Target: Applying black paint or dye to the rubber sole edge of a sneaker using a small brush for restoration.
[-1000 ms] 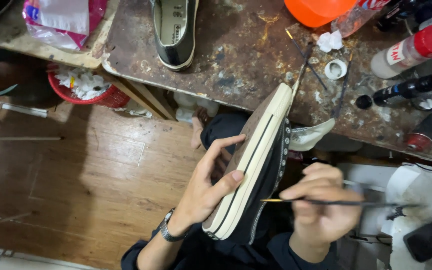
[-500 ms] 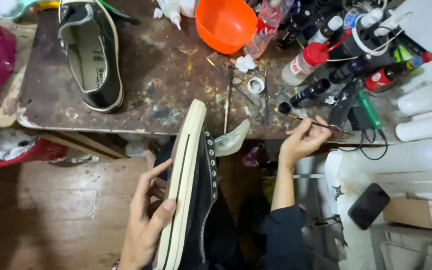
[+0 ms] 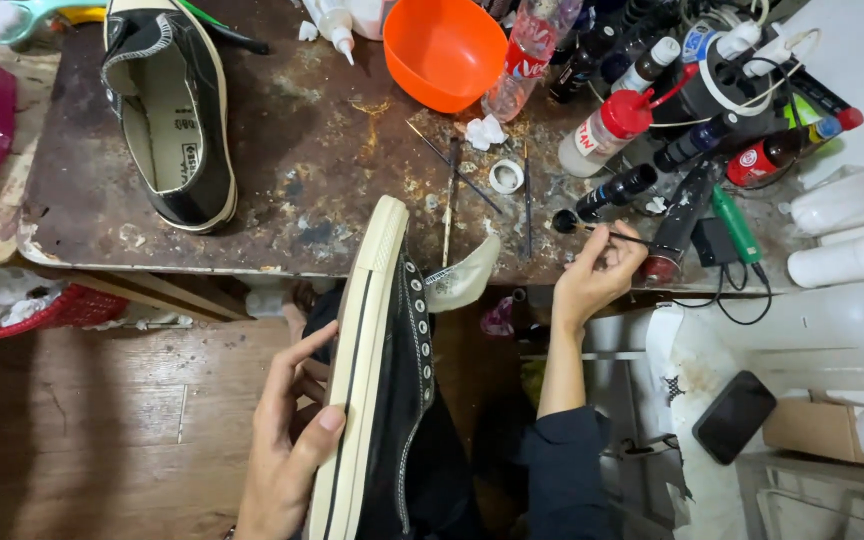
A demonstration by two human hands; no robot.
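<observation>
While clamped sole-out in the left hand (image 3: 287,450), black sneaker (image 3: 377,400); right hand (image 3: 592,275) pinching a thin brush (image 3: 602,232).

Black canvas sneaker (image 3: 392,400) with scuffed off-white rubber sole, held at near centre; stained, rough wooden workbench (image 3: 282,180) beyond; glossy orange plastic bowl (image 3: 447,50) far; worn wood floor (image 3: 102,420) left.

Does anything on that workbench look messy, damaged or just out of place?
Yes. The brown bench top is stained and scuffed, its coating worn off near the front edge. White crumpled scraps lie among loose thin brushes. A small dark bottle lies on its side, where the right hand dips a brush. The left hand holds a black sneaker.
</observation>
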